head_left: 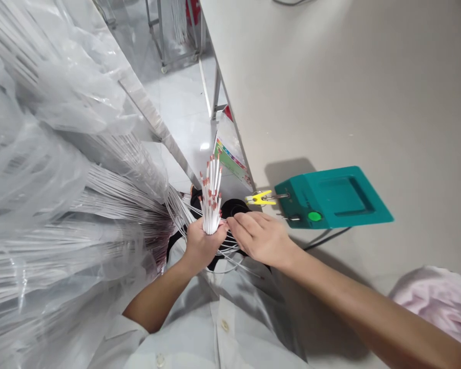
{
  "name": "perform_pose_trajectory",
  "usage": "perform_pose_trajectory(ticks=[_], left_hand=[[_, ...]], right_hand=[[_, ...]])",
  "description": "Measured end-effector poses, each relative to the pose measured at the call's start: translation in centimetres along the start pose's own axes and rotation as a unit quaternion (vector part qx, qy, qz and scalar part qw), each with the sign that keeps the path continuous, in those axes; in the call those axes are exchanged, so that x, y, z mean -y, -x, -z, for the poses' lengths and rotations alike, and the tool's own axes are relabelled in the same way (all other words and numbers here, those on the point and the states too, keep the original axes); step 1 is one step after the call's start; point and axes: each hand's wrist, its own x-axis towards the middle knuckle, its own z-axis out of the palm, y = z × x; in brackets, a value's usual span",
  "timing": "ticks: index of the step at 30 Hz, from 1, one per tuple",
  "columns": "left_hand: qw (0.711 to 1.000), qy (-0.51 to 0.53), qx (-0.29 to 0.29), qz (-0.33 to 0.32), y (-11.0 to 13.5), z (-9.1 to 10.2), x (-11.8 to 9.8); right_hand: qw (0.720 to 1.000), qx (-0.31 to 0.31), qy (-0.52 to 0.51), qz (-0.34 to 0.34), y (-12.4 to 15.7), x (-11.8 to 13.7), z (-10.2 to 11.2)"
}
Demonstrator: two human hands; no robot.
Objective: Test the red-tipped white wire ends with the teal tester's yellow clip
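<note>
My left hand (203, 245) is wrapped round a bundle of white wires (212, 197), whose reddish-brown ends point up and away from me. Close against it, my right hand (259, 237) has its thumb and fingers pinched together beside the bundle. What sits in that pinch, perhaps a single wire end, is too small to make out. More white wires trail from the bundle across my lap. Just beyond my right hand on the table stands a green device (334, 199) with a green round button and a yellow clip (261, 198) on one of its terminals.
On the left, long bunches of white wires (115, 197) lie wrapped in clear plastic, beside a metal rail (153, 115). The grey table (349, 92) fills the right side. A pink cloth (440, 302) rests at lower right. A printed bag (230, 148) stands below the table edge.
</note>
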Motion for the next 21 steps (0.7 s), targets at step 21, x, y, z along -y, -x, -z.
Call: perform_pose_trajectory(ticks=[21], left_hand=[[0.996,-0.021,0.079,-0.034,-0.7,0.9,-0.2]], right_hand=[[0.959,-0.022,-0.181,-0.217,0.6,1.3,-0.3]])
